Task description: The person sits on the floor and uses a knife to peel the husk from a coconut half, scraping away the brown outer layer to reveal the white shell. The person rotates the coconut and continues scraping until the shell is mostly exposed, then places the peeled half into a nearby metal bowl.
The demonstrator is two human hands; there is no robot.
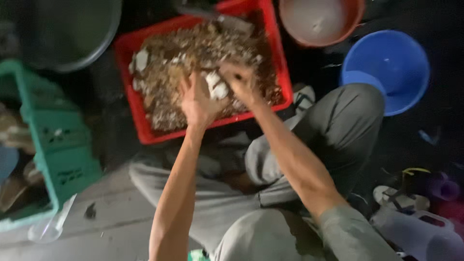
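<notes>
Head view: your left hand [197, 102] and right hand [240, 83] meet over the red crate [145, 130] of brownish shells, both grips pinching one pale shell [217, 87] between them; a blue basin [386, 67] sits right.

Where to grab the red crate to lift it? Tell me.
Grip the red crate by its two long side rims, one hand on each, reaching from the near end. The rims stand bare above the heaped brown and white bits, and the load looks heavy.
</notes>
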